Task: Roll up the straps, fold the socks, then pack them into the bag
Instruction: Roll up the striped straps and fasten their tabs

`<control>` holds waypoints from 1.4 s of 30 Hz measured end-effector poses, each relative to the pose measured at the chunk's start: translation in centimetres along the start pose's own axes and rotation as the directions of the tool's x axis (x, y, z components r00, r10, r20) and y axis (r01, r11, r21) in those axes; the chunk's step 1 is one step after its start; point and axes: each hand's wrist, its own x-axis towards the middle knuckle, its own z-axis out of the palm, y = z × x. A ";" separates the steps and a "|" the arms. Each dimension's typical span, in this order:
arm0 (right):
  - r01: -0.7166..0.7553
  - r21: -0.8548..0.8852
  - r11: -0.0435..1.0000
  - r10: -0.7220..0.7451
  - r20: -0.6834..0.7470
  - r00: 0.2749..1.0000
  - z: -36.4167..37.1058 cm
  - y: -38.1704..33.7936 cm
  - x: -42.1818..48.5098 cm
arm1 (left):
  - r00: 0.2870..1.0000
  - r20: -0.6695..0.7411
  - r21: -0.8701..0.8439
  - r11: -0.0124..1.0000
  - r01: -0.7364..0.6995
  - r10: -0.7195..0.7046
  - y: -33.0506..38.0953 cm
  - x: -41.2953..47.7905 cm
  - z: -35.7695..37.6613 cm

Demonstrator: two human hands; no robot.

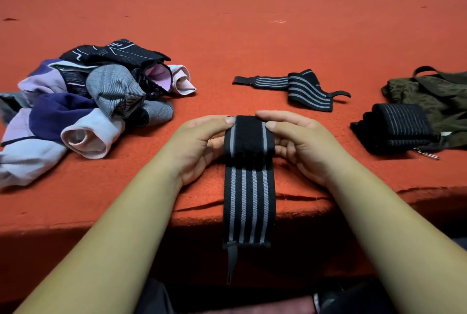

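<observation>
The strap — black with grey stripes — lies at the near edge of the red table, between the two hands; its far end is wound into a short roll, and its flat tail runs back over the table edge and hangs down toward the person, ending in a thin loop. The left hand grips the roll's left side, its fingers curled and the thumb pressed on the top edge; the right hand grips the right side likewise, its fingers bent over the top of the roll. Farther back a second strap lies loose and partly folded; to the right a rolled strap rests against the dark green bag; the socks sit in a heap at the left.
</observation>
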 end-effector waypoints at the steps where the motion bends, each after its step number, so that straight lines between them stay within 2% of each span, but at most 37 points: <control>1: -0.003 -0.001 1.000 0.003 0.014 1.000 0.0 0.0 0.0 | 1.000 0.001 -0.018 1.000 -0.011 0.011 -0.1 0.1 -0.1; 4: -0.029 -0.076 0.997 0.033 0.059 0.998 0.1 -0.2 -0.1 | 0.997 -0.071 -0.018 0.999 -0.038 0.037 -0.1 -0.1 0.1; 7: 0.009 -0.293 0.956 0.032 0.137 0.990 0.0 -0.2 -0.1 | 0.991 -0.106 0.007 0.996 -0.085 0.085 -0.1 -0.3 0.4; 9: 0.018 -0.372 0.928 0.033 0.131 0.991 0.0 -0.2 -0.2 | 0.990 -0.104 -0.013 0.995 -0.101 0.099 0.0 -0.2 0.2; 12: 0.007 -0.311 0.950 0.018 0.076 0.997 0.0 0.1 -0.1 | 0.997 -0.026 -0.017 0.998 -0.067 0.067 -0.1 -0.2 0.2; 14: 0.031 -0.261 0.965 -0.022 0.036 0.999 0.0 0.4 0.0 | 0.999 0.030 0.048 0.998 -0.037 0.035 -0.4 -0.3 0.4; 18: 0.054 -0.219 0.974 -0.050 0.022 0.998 -0.1 0.7 0.1 | 0.998 0.028 0.124 0.990 -0.061 0.058 -0.6 -0.2 0.6; 22: 0.008 -0.332 0.943 -0.001 0.023 1.000 0.3 -0.1 -0.4 | 0.991 -0.030 0.059 0.990 -0.127 0.129 -0.4 -0.2 0.7; 25: -0.005 -0.405 0.914 0.013 0.016 1.000 0.3 -0.3 -0.5 | 0.992 -0.036 0.013 0.993 -0.118 0.118 -0.1 -0.3 0.6; 30: 0.018 -0.272 0.962 -0.031 -0.045 0.998 0.1 0.4 0.0 | 0.997 0.064 0.108 0.993 -0.047 0.040 -0.2 -0.4 0.6; 37: 0.015 -0.222 0.975 -0.009 0.031 0.999 -0.1 0.0 0.1 | 0.998 0.036 0.054 0.997 -0.058 0.056 -0.4 -0.2 0.4; 42: -0.012 -0.072 0.997 0.013 0.015 1.000 -0.4 0.2 0.3 | 1.000 0.009 0.005 1.000 0.019 -0.019 -0.2 -0.2 0.3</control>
